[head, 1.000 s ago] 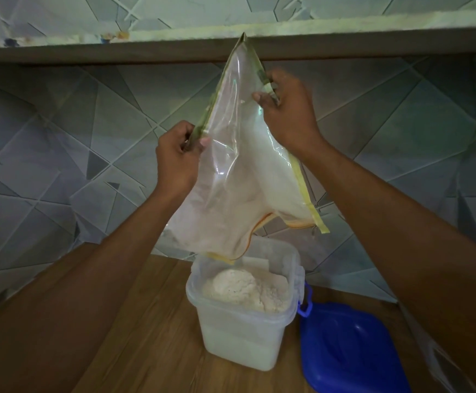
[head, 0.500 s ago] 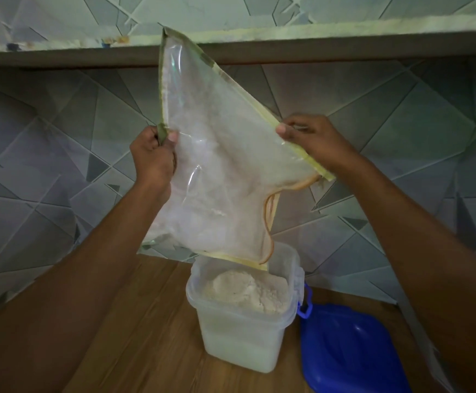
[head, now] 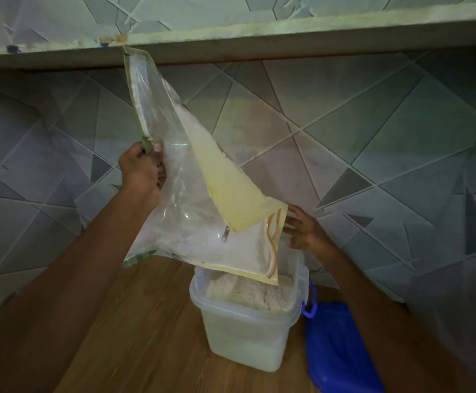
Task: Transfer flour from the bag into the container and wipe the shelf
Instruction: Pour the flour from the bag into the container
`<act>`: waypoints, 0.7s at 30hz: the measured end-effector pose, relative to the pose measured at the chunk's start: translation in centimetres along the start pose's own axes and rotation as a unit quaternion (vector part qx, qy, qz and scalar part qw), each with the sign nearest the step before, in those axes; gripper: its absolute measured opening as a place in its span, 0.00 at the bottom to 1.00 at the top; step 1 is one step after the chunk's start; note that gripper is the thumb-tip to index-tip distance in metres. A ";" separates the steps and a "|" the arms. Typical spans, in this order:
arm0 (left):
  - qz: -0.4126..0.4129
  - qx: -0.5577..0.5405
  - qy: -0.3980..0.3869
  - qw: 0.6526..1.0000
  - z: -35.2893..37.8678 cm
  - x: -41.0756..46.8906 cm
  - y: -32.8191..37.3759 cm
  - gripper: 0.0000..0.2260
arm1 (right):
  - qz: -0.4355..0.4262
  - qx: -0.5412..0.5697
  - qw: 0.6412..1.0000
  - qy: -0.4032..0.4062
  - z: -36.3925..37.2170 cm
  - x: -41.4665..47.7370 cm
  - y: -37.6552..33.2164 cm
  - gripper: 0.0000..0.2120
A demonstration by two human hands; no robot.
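A clear plastic flour bag [head: 180,199] with yellow edges hangs upside down, its mouth just above the container. My left hand [head: 143,171] pinches the bag's left edge, high up. My right hand [head: 304,231] is beside the bag's lower right corner, fingers spread and relaxed, at most touching the edge. The translucent square container [head: 245,336] stands on the wooden surface, heaped with flour [head: 248,293] near its rim. One upper flap of the bag has folded down over its front.
A blue lid [head: 341,350] lies on the wooden counter [head: 146,321] right of the container. A pale shelf [head: 259,35] runs overhead across the tiled wall [head: 373,137]. The bag's top corner reaches the shelf's underside.
My right hand let go of the bag's upper edge and dropped to its lower right corner. The freed flap folded down. My left hand kept its grip and sank a little.
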State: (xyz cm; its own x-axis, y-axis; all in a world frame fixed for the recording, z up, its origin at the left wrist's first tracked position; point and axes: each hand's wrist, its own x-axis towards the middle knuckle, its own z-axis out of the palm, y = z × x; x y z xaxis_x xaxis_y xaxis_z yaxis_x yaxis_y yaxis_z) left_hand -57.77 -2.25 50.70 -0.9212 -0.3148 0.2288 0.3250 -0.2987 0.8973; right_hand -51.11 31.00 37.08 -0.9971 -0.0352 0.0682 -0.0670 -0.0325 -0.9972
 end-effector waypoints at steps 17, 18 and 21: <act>-0.115 0.113 0.035 0.986 -8.0 2.4 -2.2 0.12 | -0.133 -0.033 0.987 0.078 10.6 0.6 -0.2 0.03; -0.123 0.128 0.047 0.983 -8.9 2.4 -2.2 0.12 | -0.120 -0.040 0.989 0.075 11.4 0.9 0.1 0.06; -0.139 0.184 0.041 0.972 -11.6 2.7 -2.6 0.11 | -0.078 -0.054 0.993 0.071 13.8 1.7 1.1 0.09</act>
State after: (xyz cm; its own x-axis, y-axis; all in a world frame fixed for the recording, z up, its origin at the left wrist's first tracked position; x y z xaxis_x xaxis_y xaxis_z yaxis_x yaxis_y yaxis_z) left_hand -58.60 -12.82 44.64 -0.9373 -0.3432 -0.0599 -0.0477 -0.0441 0.9979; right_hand -52.42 17.15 36.50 -0.9689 0.1034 0.2249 -0.2173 0.0802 -0.9728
